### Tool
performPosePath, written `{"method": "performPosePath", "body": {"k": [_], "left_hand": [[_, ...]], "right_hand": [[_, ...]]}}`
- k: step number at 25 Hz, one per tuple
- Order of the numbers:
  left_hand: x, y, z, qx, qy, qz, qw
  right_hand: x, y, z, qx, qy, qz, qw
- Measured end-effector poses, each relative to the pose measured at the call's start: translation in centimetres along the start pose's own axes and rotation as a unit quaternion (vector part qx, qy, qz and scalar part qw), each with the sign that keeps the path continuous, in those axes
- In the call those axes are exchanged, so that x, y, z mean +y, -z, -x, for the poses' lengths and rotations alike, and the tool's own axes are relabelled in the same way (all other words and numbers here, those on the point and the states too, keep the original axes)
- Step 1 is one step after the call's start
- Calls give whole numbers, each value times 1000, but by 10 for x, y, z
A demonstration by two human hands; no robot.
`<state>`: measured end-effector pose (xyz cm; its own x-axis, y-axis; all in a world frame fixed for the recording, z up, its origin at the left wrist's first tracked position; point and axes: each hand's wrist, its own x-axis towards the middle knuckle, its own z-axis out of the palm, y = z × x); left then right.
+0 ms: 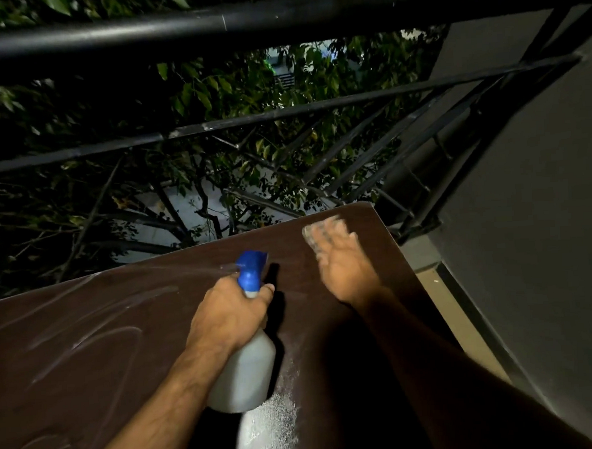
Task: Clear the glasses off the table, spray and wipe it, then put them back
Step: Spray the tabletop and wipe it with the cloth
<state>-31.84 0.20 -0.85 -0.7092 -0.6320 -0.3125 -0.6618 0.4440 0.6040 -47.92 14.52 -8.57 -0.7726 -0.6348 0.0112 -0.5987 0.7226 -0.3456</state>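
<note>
Head view, looking down from the worn camera: I see a dark brown, smooth-topped table (pixel 89 355) set against a black metal balcony railing (pixel 248 122), with green tree foliage (pixel 212 91) beyond it and a grey wall (pixel 527 212) along the right side. My left hand (pixel 230 313) is clenched around the neck of a white plastic spray bottle with a blue trigger head (pixel 245 367); the bottle is tilted, its nozzle toward the far edge of the table and its base toward me, and I cannot tell whether the base touches the tabletop. My right hand (pixel 345 266) lies flat, fingers spread, pressing a pale, blurred wiping cloth (pixel 317 231) onto the tabletop near the far right corner; the hand is motion-blurred, so I cannot make out the cloth's exact shape. Curved wet streaks (pixel 88 338) cross the left part of the tabletop, and a speckled patch of spray droplets (pixel 280 417) glistens on the near part, just below the bottle's base. I see no glasses on the table.
</note>
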Motion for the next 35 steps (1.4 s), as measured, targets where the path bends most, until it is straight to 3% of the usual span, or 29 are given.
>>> {"method": "performPosePath", "body": {"k": [2,4,7,9,11,16,19,21,25,27,31,33,35], "left_hand": [[-1,4,0,6,10,3,1000],[-6,10,2,2,12,-17,1000],[-30,25,11,-11,-8,-31,999],[-49,38,19,-3,-10,-33,999],[-64,51,21,21,-3,-19,1000],[-89,84,15,54,10,10,998],[-105,101,13,65,13,0,998],[-114,107,11,74,20,-5,997],[-132,112,9,83,17,-13,996],[-135,114,6,78,15,-23,997],[-132,118,8,57,15,-53,997],[-135,120,10,57,19,-32,998],[-136,123,12,55,24,-14,998]], "right_hand": [[-25,-8,34,-35,107,-17,993],[-20,-8,45,-35,147,12,988],[5,-5,28,8,47,97,994],[6,-5,13,36,-32,89,995],[-16,-9,7,45,-45,82,995],[-129,-51,67,-28,222,58,973],[-164,-66,105,-88,269,29,959],[-156,-56,78,-50,239,30,969],[-125,-41,-14,15,-7,-36,999],[-119,-41,-34,33,-65,-78,994],[-118,-53,-31,44,-65,-69,995],[-130,-63,-17,33,-22,-58,998],[-158,-75,8,-22,75,-63,995]]}}
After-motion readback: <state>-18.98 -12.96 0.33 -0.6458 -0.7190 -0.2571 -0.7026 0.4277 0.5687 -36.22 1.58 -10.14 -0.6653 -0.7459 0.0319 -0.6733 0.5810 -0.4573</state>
